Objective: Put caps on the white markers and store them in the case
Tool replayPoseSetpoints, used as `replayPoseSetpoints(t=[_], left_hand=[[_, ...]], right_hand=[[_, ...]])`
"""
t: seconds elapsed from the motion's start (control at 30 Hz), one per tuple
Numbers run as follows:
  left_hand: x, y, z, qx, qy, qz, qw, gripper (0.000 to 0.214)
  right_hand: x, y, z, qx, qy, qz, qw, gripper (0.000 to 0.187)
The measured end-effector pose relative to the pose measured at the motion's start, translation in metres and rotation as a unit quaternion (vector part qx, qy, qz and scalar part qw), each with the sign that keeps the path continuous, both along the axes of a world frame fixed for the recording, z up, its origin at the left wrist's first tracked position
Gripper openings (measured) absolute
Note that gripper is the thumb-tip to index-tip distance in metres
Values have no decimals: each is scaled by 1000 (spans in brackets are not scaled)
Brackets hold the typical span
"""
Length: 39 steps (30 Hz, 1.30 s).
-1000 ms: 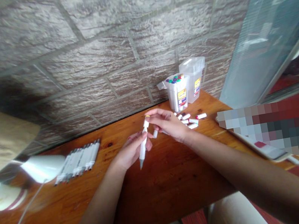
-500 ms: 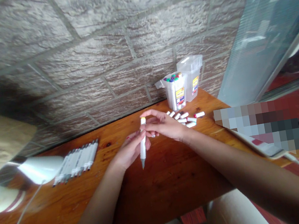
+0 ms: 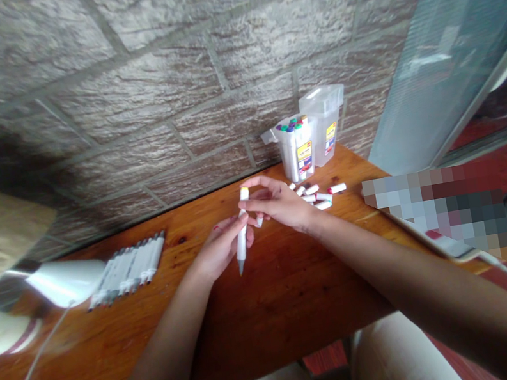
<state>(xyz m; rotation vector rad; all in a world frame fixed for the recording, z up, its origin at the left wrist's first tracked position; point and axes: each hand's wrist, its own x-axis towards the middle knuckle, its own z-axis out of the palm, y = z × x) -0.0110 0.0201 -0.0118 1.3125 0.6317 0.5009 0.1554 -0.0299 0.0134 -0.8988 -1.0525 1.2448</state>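
A white marker (image 3: 241, 242) stands tilted over the table, its grey tapered end pointing down. My left hand (image 3: 224, 245) is closed round the middle of its barrel. At the top, a white cap with a yellow end (image 3: 244, 195) is pinched between the thumb and index finger of my right hand (image 3: 283, 206). Another small white piece (image 3: 259, 221), perhaps a cap, shows under the curled fingers of that hand; they partly hide it. Several loose white caps (image 3: 337, 188) lie on the table just beyond my right hand.
Several markers (image 3: 130, 266) lie in a row at the left, beside a white lamp (image 3: 67, 283). Clear plastic boxes (image 3: 325, 110) stand by the brick wall, one holding upright markers (image 3: 297, 144). A partly blurred-out device (image 3: 458, 253) with a cable is at the right edge.
Slightly more of the yellow-ended cap shows above my right thumb. Both hands keep their hold on the marker, and the view has shifted a little.
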Motion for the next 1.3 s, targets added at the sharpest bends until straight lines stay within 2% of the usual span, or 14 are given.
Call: replayPoseSetpoints(t=[0.23,0.57,0.7,0.97,1.3], left_hand=[[-1,1,-4,-5,-5,-12,1000,41],[2,-3,1,-20,-38,19,999,40],[4,-4,3,-39,-45,31,998,38],[3,-3,2,-31,-34,30,998,44],[3,-4,3,-26,-29,31,999,48]], right_hand=[[-3,-1,-3,-5,-20,28,999,53],[0,0,-2,-3,-40,-7,999,40],[0,0,-2,-17,-40,-11,999,36],[-3,1,1,-58,-32,-40,997,24],[-2,3,-2,-67,-11,-53,996,22]])
